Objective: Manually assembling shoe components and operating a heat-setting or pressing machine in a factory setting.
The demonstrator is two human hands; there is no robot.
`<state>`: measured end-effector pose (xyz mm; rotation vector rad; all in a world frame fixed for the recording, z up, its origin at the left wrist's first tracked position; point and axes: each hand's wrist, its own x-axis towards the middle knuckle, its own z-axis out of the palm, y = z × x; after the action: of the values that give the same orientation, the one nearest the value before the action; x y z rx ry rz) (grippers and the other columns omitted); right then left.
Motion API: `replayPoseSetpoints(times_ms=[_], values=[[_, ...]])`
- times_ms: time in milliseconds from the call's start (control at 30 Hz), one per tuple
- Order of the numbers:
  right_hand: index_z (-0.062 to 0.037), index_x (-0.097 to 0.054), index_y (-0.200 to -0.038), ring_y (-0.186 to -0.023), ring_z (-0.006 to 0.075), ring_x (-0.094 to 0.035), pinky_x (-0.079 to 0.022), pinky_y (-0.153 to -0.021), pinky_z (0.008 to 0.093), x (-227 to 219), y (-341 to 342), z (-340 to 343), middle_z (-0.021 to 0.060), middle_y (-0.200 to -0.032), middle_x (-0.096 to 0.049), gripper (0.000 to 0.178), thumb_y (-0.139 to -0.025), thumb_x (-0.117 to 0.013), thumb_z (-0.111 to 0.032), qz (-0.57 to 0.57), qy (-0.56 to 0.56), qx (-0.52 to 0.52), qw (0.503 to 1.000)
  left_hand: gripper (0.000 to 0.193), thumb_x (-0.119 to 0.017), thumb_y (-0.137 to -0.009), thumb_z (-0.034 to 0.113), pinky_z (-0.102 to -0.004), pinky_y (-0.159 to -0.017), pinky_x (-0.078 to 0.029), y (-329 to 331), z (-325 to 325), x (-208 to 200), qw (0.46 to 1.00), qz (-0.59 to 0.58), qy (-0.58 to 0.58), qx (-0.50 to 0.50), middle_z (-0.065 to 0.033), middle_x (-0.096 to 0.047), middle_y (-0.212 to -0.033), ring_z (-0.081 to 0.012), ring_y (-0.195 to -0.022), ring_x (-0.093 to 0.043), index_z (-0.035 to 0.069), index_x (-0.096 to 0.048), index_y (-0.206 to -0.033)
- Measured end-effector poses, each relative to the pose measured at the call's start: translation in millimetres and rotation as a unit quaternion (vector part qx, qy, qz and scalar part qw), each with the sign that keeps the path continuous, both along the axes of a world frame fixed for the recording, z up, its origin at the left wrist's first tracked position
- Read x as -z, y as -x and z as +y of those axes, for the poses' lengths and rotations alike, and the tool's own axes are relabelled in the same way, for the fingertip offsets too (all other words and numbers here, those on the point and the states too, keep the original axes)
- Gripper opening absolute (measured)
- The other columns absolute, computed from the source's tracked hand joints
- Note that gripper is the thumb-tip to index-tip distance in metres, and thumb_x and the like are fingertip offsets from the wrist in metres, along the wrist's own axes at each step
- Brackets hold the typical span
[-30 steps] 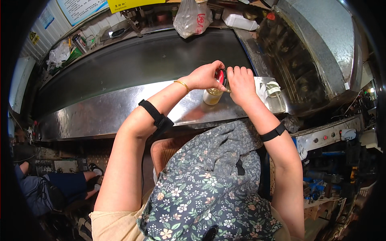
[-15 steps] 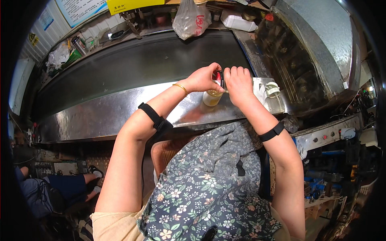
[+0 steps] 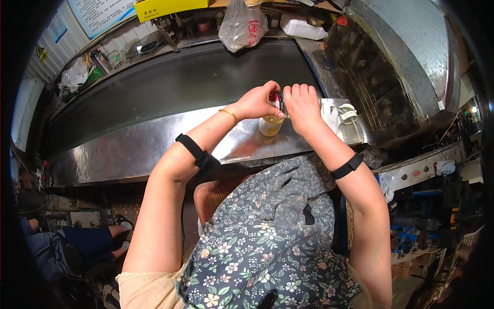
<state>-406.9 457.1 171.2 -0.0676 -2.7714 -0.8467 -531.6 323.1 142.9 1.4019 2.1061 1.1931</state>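
My left hand (image 3: 260,103) is closed around a small rounded object (image 3: 278,99), red with a black rim; its exact kind is partly hidden by my fingers. Right against the black rim, my right hand (image 3: 303,107) has its fingers curled in; whatever they grip is hidden from above. Just below both hands, a pale container (image 3: 269,127) with yellowish and white tones stands on the shiny metal ledge (image 3: 185,135). To the right of my right hand is a clear container with a white top (image 3: 351,123).
A dark conveyor-like belt (image 3: 170,77) runs beyond the ledge. A tied plastic bag (image 3: 242,28) and a white jug (image 3: 303,27) are on the far shelf. Dark machinery with a metal hood (image 3: 406,41) rises at the right. Another person's legs (image 3: 87,239) show at lower left.
Both hands stay together on the red and black object, with only a very slight shift. The whole view has moved a little.
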Motion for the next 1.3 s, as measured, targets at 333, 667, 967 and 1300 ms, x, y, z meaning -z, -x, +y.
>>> replayPoseSetpoints(times_ms=[333, 667, 967, 1300], values=[[-0.0056, -0.056, -0.114, -0.104, 0.0267, -0.055, -0.04, -0.092, 0.0394, -1.5, -0.2, 3.5, 0.0102, -0.103, -0.06, 0.045, -0.076, -0.071, -0.025, 0.008, 0.003, -0.001, 1.0, 0.077, -0.092, -0.064, 0.027, -0.0372, -0.095, -0.051, -0.3, 1.9, -9.0, 1.0, 0.008, 0.018, 0.002, -0.0145, -0.066, -0.109, -0.0262, -0.104, -0.064, 0.003, -0.049, -0.124], [-0.0052, -0.055, -0.113, -0.103, 0.0267, -0.056, -0.041, -0.092, 0.0393, -1.9, 0.6, -3.1, 0.0101, -0.102, -0.06, 0.045, -0.074, -0.071, -0.024, 0.014, 0.011, -0.004, 1.0, 0.079, -0.092, -0.065, 0.028, -0.0374, -0.098, -0.05, -0.4, -6.3, -10.5, 1.0, 0.012, 0.02, -0.002, -0.0157, -0.066, -0.111, -0.0267, -0.108, -0.064, 0.001, -0.049, -0.125], [-0.0027, -0.052, -0.126, -0.109, 0.0338, -0.057, -0.044, -0.094, 0.0437, 11.3, -21.8, 21.0, 0.0139, -0.113, -0.061, 0.071, -0.062, -0.08, -0.016, 0.111, 0.363, -0.002, 0.925, 0.078, -0.087, -0.067, 0.042, -0.0392, -0.092, -0.052, -15.2, 8.7, -27.4, 0.996, 0.076, -0.01, -0.034, -0.0173, -0.066, -0.113, -0.031, -0.107, -0.065, 0.004, -0.06, -0.128], [-0.0059, -0.046, -0.131, -0.115, 0.0362, -0.06, -0.05, -0.096, 0.0445, 65.9, -63.4, 57.4, 0.018, -0.123, -0.062, 0.085, -0.059, -0.089, -0.019, 0.189, 0.706, 0.02, 0.683, 0.068, -0.082, -0.071, 0.032, -0.0341, -0.084, -0.052, -63.3, 61.9, -52.9, 0.97, 0.237, 0.048, -0.003, -0.0132, -0.064, -0.098, -0.0252, -0.09, -0.063, 0.003, -0.062, -0.129]])
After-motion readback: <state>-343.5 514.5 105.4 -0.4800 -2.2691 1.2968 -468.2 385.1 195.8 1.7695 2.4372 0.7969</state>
